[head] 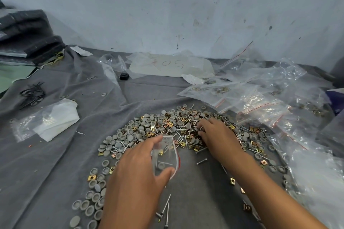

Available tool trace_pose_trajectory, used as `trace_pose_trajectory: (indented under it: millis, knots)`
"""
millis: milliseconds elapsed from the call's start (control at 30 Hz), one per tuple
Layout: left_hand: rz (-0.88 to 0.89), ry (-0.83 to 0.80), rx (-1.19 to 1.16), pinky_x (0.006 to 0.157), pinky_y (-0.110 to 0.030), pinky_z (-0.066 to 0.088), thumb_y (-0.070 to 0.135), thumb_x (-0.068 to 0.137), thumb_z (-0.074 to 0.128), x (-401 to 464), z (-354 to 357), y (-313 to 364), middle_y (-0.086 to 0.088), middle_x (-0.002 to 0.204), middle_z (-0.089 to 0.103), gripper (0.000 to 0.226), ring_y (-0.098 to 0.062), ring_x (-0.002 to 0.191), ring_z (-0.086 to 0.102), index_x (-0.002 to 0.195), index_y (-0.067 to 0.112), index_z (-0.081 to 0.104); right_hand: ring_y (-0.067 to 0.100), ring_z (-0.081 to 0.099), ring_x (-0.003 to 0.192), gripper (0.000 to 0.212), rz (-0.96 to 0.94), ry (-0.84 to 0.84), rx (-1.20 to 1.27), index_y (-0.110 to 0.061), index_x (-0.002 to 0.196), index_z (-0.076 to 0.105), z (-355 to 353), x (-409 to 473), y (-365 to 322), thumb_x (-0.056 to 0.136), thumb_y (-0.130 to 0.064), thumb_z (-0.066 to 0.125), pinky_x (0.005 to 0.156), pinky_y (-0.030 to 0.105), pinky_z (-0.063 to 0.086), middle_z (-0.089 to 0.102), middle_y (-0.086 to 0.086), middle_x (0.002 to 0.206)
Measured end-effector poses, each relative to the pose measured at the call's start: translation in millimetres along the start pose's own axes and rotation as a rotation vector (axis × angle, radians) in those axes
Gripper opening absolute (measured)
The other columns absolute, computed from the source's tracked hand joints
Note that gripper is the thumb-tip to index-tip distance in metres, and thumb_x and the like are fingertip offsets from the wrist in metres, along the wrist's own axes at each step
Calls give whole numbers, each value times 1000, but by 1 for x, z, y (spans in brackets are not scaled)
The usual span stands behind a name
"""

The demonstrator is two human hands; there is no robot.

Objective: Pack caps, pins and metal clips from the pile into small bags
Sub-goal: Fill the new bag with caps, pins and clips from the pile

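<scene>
The pile [178, 132] of grey caps, pins and brass-coloured metal clips curves in a wide arc over the grey cloth [55, 154], around both hands and toward the near edge. Filled bags [260, 98] lie heaped by the right edge. The small bag [167, 154], red-striped at its mouth, is pinched between thumb and fingers of the left hand [137, 171], just short of the pile. The right hand [216, 134] rests on the heap, fingertips curled among the pins. I judge it best to lift one piece cleanly and keep the bag's mouth wide and close. Whether the right fingers already hold anything is hidden, and the bag's contents are hard to count.
</scene>
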State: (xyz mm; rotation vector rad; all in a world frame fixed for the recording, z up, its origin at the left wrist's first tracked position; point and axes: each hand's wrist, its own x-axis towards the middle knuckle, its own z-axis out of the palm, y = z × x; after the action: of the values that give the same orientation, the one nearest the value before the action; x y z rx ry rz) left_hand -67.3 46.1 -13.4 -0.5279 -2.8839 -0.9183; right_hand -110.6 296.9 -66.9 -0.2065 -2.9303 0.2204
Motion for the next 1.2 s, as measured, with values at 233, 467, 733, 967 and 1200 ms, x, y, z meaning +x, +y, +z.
trace_pose_trajectory:
  millis: [233,467,733,967,1200]
  knots:
    - [-8,15,-6,95,-24,45,57,74,79,-1,-1,-1,36,101,39,79,1,109,51,140,56,36,25,55,111,27,-67,28,-154,-27,130,50,12,4,1,104,-34,48,78,35,49,53,1,124]
    - [-4,-4,2,95,-23,44,56,73,80,-1,-1,1,45,93,33,79,4,106,50,140,55,37,16,57,101,17,-18,107,112,-28,110,62,2,-2,8,106,-29,46,80,35,49,63,-8,108]
    - [-26,12,-28,90,-23,47,43,73,85,0,-2,5,33,110,56,72,3,99,58,135,49,49,1,58,84,10,-179,68,772,-35,102,58,-57,-58,-70,103,-28,51,68,11,40,62,-20,93]
    - [-33,16,-47,93,-23,46,44,73,84,-2,-4,7,30,116,60,71,3,101,59,135,50,49,2,48,104,21,-369,53,398,-29,116,64,-68,-76,-83,99,-34,52,83,23,46,58,-20,111]
    - [117,-3,-103,89,-11,41,35,83,77,-2,-8,6,36,114,58,60,7,102,56,134,50,51,21,43,131,31,-560,100,-80,-30,112,70,-90,-51,-69,89,-9,64,103,41,47,51,-5,145]
